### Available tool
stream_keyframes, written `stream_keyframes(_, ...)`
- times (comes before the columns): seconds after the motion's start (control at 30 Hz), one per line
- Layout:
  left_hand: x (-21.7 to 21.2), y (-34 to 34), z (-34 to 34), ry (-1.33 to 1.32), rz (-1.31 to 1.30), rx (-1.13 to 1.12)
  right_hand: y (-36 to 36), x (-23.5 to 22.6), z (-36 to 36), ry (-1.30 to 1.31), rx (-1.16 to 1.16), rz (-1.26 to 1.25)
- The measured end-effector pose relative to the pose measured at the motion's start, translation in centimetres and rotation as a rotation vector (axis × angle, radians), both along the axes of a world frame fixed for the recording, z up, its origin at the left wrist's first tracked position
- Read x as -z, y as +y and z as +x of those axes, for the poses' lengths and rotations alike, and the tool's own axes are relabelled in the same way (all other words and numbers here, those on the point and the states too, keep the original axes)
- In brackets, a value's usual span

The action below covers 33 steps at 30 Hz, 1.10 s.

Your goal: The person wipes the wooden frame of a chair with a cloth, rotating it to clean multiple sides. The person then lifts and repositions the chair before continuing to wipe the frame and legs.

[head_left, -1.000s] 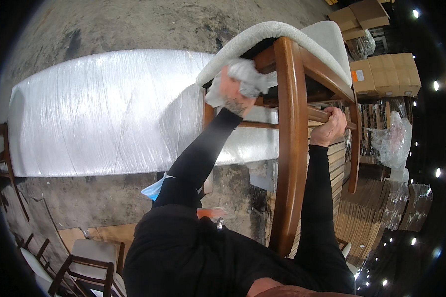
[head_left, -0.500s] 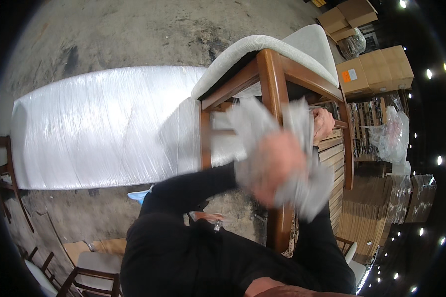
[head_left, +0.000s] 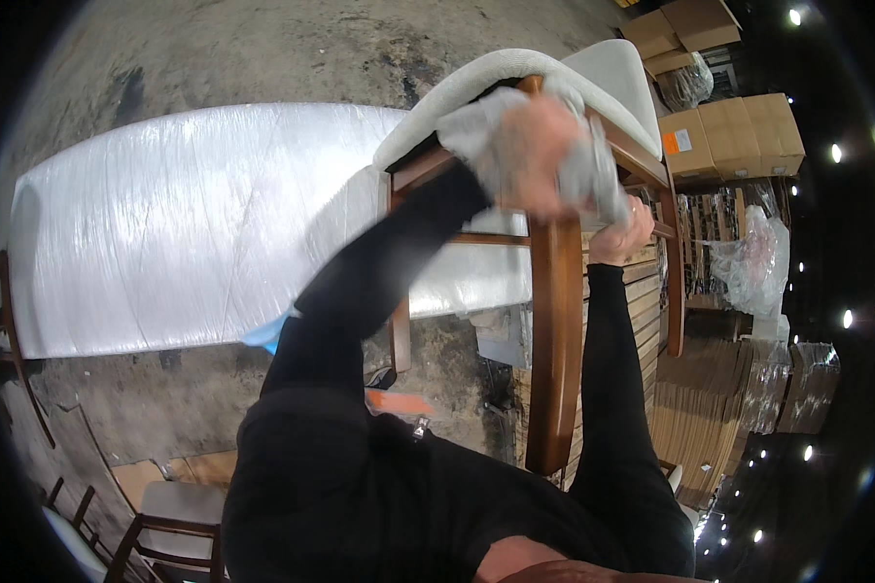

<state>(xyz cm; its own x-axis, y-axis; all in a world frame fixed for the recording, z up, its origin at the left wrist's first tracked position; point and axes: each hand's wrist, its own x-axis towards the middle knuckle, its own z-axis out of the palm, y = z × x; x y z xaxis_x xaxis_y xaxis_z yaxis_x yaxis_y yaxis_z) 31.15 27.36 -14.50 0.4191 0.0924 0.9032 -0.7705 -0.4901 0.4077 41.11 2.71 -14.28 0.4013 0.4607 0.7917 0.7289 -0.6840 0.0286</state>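
An upholstered wooden chair, with a pale grey seat [head_left: 462,92] and brown frame, is tipped so that its leg [head_left: 557,340] points toward me. My left hand [head_left: 540,155], blurred by motion, is closed around a light grey cloth [head_left: 595,175], pressing it round the leg's upper end near the seat. Part of the cloth hangs out on both sides of the fingers. My right hand [head_left: 624,233] grips a wooden crossbar of the chair [head_left: 663,230], just right of that leg; its fingers are partly hidden.
A long, plastic-wrapped piece [head_left: 194,233] lies at left, behind the chair. Cardboard boxes [head_left: 734,141] and flattened cardboard stacks [head_left: 700,398] stand at right. Another chair [head_left: 180,515] is at lower left. Below the leg lies an orange item [head_left: 399,402] on the concrete floor.
My left hand and the cloth have moved up the leg, away from me toward the seat, baring the leg's near part. My right hand keeps its grip on the crossbar.
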Motion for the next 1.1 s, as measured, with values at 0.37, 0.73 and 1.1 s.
stream_keyframes(0.37,13.0,-8.2,-3.0,0.065,-0.342,-0.063,0.2,0.2,-0.2,-0.001,0.012,0.001)
stream_keyframes(0.73,29.3,-8.0,2.2,1.454,-0.392,-0.978,-0.2,0.7,0.6,-0.055,-0.053,0.041)
stream_keyframes(1.1,28.5,-4.9,1.0,1.583,-0.155,-0.960,-0.2,0.5,0.9,-0.043,-0.051,0.058)
